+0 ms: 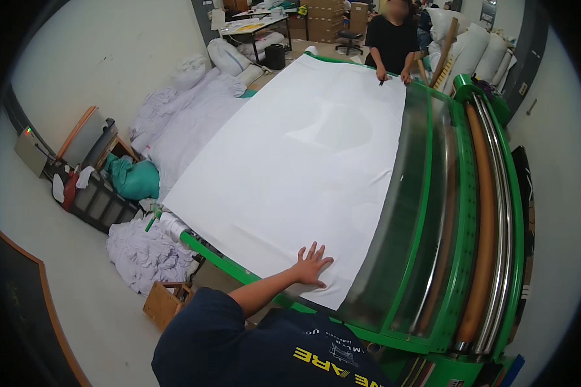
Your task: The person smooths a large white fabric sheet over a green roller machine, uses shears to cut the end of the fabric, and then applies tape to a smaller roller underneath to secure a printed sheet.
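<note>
Dark-sleeved, my one visible arm reaches forward; I take it for my left hand (312, 264), fingers spread flat, gripping nothing, pressing the near corner of one white sheet (290, 161). That sheet lies across one green ironing machine (461, 213), which has one orange roller (484, 213). My right hand is out of sight. One co-worker (392, 42) holds the far edge with both hands, too small to make out. Two white linen heaps (145, 255) lie on the floor at left.
</note>
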Demonstrator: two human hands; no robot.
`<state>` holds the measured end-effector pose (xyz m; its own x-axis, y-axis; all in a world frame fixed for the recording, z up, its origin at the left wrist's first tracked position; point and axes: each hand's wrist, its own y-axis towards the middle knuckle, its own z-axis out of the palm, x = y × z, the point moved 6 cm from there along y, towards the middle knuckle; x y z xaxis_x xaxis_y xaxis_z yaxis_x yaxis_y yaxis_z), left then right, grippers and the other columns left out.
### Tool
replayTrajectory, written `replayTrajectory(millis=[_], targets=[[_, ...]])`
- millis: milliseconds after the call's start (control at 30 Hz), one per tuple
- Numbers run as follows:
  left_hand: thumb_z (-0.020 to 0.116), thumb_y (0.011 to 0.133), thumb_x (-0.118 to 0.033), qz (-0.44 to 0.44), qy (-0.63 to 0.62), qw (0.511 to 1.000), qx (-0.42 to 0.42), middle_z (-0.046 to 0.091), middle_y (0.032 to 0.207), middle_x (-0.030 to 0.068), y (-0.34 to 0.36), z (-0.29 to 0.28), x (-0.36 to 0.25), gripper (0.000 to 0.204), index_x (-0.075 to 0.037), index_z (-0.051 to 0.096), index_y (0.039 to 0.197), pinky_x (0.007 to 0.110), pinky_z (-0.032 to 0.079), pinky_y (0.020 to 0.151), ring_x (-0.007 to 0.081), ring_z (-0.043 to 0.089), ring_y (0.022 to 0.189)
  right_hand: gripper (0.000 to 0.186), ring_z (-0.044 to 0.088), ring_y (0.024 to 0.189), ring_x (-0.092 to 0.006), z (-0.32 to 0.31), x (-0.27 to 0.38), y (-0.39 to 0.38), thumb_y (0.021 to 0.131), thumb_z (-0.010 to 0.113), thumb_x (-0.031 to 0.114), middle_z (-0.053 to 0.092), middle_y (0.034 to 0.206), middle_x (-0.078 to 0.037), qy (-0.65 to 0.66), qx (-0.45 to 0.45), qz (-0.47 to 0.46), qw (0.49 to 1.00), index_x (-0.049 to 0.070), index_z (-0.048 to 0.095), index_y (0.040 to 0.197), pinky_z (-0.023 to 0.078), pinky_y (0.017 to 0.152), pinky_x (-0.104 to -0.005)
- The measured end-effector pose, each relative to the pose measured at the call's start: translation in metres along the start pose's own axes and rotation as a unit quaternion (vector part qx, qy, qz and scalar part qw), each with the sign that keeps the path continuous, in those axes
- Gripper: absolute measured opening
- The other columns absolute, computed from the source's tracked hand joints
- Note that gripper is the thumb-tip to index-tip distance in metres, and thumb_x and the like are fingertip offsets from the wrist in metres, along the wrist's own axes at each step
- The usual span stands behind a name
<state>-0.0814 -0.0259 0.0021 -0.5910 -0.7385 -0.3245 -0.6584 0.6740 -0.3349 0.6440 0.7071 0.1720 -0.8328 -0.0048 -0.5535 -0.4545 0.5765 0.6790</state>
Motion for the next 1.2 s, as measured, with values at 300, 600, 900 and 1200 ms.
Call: replayTrajectory(millis=[300, 600, 900, 1200], targets=[[0.08, 0.073, -0.085, -0.012, 0.019, 0.999, 0.029, 0.004, 0.184, 0.0283, 0.003, 0.009, -0.005, 0.119, -0.031, 0.037, 0.17, 0.08, 0.0, 0.124, 0.0527, -0.011, 0.168, 0.048, 0.074, 0.106, -0.0497, 0.037, -0.054, -0.017, 0.101, 0.073, 0.022, 0.075, 0.114, -0.033, 0.269, 0.211, 0.227, 0.912, -0.008, 0.064, 0.137, 0.058, 0.092, -0.0562], [0.087, 0.07, -0.081, -0.021, 0.005, 0.999, 0.037, 0.003, 0.183, 0.0303, 0.007, 0.007, -0.006, 0.121, -0.028, 0.037, 0.168, 0.079, -0.002, 0.124, 0.0534, -0.014, 0.167, 0.027, 0.073, 0.098, -0.0479, -0.024, -0.034, -0.013, 0.101, 0.076, 0.02, 0.075, 0.104, -0.027, 0.204, 0.229, 0.203, 0.93, -0.007, 0.075, 0.101, 0.056, 0.086, -0.0553], [0.095, 0.064, -0.074, -0.046, 0.006, 0.999, 0.014, 0.007, 0.182, 0.0303, 0.009, 0.016, 0.004, 0.123, -0.03, 0.039, 0.164, 0.076, 0.002, 0.127, 0.0532, -0.008, 0.168, 0.015, 0.071, 0.086, -0.0429, -0.082, -0.036, 0.004, 0.095, 0.08, 0.008, 0.073, 0.09, -0.024, 0.395, 0.213, 0.28, 0.849, -0.005, 0.072, 0.093, 0.055, 0.082, -0.0486], [0.097, 0.058, -0.073, -0.071, 0.015, 0.997, 0.002, 0.013, 0.183, 0.0238, 0.01, 0.012, 0.006, 0.123, -0.037, 0.041, 0.162, 0.074, 0.005, 0.129, 0.0493, -0.002, 0.17, 0.01, 0.07, 0.085, -0.0334, -0.018, -0.053, -0.002, 0.088, 0.079, 0.002, 0.073, 0.09, -0.019, 0.474, 0.201, 0.151, 0.844, -0.003, 0.074, 0.096, 0.055, 0.084, -0.0449]])
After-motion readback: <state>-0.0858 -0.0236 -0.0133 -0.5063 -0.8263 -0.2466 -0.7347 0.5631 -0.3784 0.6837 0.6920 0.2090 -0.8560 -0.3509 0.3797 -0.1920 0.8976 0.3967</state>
